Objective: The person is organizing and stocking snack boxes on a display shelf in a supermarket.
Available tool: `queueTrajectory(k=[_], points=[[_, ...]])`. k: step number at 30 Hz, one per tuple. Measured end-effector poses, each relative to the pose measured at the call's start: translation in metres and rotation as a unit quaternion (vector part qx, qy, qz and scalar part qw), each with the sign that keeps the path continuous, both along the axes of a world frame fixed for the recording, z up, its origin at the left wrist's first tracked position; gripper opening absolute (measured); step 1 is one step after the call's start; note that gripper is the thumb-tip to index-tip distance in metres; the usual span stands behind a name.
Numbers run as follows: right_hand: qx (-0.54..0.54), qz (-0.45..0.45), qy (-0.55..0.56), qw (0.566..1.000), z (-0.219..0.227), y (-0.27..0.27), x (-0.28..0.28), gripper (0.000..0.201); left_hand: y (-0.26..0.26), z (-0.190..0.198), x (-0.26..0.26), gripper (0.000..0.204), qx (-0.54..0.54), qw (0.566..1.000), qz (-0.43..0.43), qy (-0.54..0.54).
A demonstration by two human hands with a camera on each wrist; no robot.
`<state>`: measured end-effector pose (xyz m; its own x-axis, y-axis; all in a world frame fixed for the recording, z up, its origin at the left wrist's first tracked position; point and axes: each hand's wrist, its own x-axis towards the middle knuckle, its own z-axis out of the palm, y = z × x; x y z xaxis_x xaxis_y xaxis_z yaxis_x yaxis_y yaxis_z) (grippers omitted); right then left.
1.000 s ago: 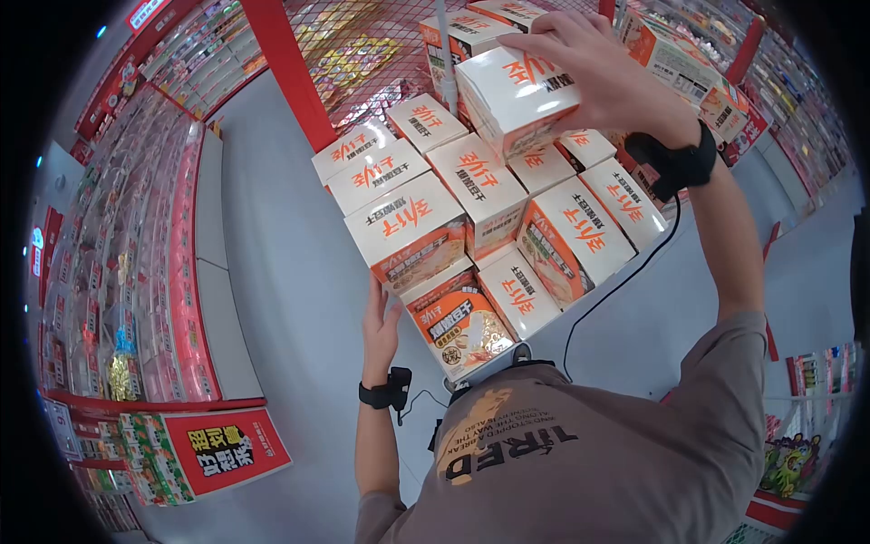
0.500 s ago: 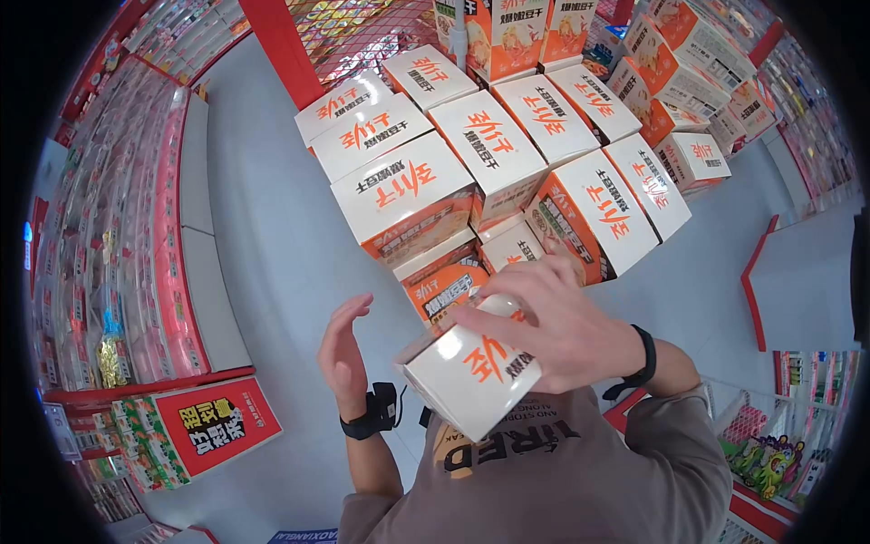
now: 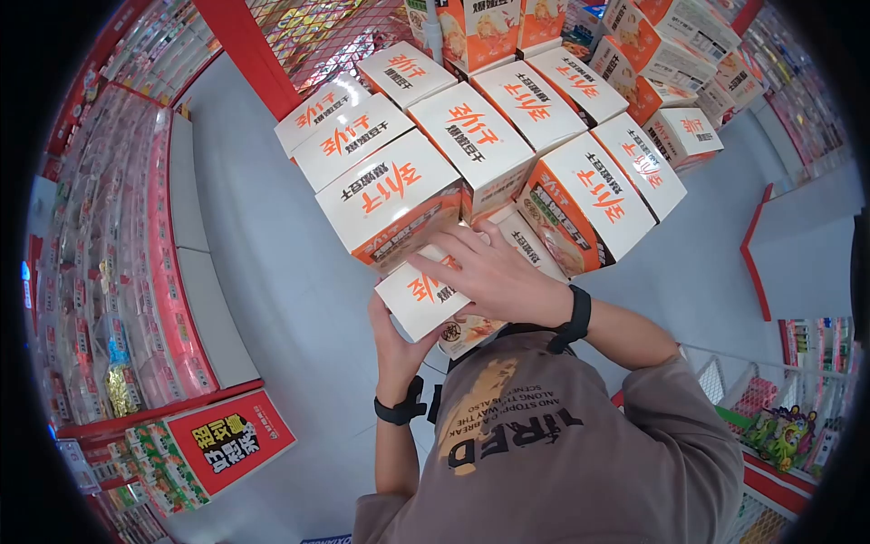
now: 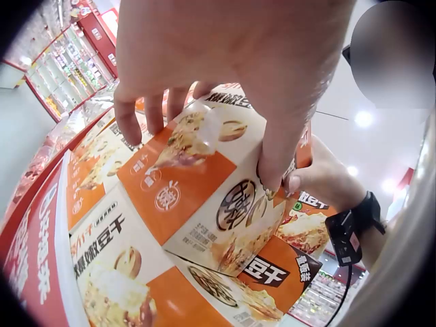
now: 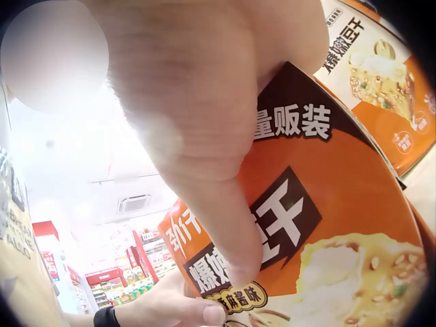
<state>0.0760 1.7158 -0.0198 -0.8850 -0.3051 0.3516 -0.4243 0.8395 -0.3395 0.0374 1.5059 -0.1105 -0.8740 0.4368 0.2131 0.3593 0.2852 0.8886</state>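
Both hands hold a white and orange snack box (image 3: pixel 412 308) at the near left corner of the stack. My right hand (image 3: pixel 512 281) lies across its right part, thumb pressed along the orange front (image 5: pixel 272 204) in the right wrist view. My left hand (image 3: pixel 396 349) holds its left side; in the left wrist view, fingers and thumb span the box (image 4: pixel 197 153). The held box is right over a lower box (image 4: pixel 112 252). Beside it stand a taller-stacked box (image 3: pixel 390 195) and, partly behind the right hand, a lower box (image 3: pixel 535 240).
More such boxes (image 3: pixel 476 131) form the stack behind, against a red post (image 3: pixel 249 50) and mesh. Further boxes (image 3: pixel 684 131) are piled at the back right. Shelves of packaged goods (image 3: pixel 136 272) line the left aisle, with a red sign (image 3: pixel 231 444) at their end.
The right hand brought the box from the back of the stack toward the body, then down to the near left corner. The left hand, free half a second ago, now holds it too.
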Motion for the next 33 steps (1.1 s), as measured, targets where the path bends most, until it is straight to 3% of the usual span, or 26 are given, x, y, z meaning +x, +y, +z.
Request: queueTrajectory(k=[3, 6, 9, 11, 15, 18, 21, 23, 27, 33], points=[[0.004, -0.001, -0.023, 1.0, 0.006, 0.004, 0.006, 0.082, 0.002, 0.0, 0.002, 0.094, 0.039, 0.999, 0.008, -0.03], [-0.02, -0.042, -0.029, 0.999, 0.014, 0.013, 0.022, 0.075, -0.002, -0.001, 0.001, 0.091, 0.012, 0.999, 0.013, -0.032], [-0.105, 0.012, -0.019, 0.994, 0.037, 0.034, 0.05, 0.06, -0.002, 0.005, 0.003, 0.09, -0.011, 1.0, 0.015, -0.016], [-0.138, 0.018, 0.122, 0.983, 0.062, 0.056, 0.071, 0.047, -0.003, 0.009, 0.003, 0.09, -0.034, 0.999, 0.021, -0.02], [-0.136, -0.267, 0.231, 0.926, 0.096, 0.106, 0.09, 0.042, -0.005, 0.007, 0.003, 0.094, -0.057, 0.998, 0.021, -0.013], [-0.131, -0.431, 0.16, 0.878, 0.088, 0.132, 0.084, 0.046, -0.01, 0.015, 0.002, 0.101, -0.021, 0.996, -0.003, -0.081], [-0.185, -0.441, 0.072, 0.876, 0.053, 0.15, 0.091, 0.051, -0.01, 0.023, 0.0, 0.102, -0.037, 0.995, -0.007, -0.092], [-0.119, -0.434, 0.105, 0.887, 0.04, 0.155, 0.092, 0.051, -0.006, 0.027, 0.0, 0.1, -0.039, 0.994, -0.003, -0.102], [-0.119, -0.445, 0.121, 0.879, 0.036, 0.154, 0.093, 0.054, 0.002, 0.041, 0.003, 0.085, -0.057, 0.991, 0.019, -0.119], [-0.174, -0.445, 0.058, 0.876, 0.034, 0.16, 0.095, 0.06, -0.009, 0.02, 0.007, 0.09, -0.028, 0.994, 0.041, -0.098]])
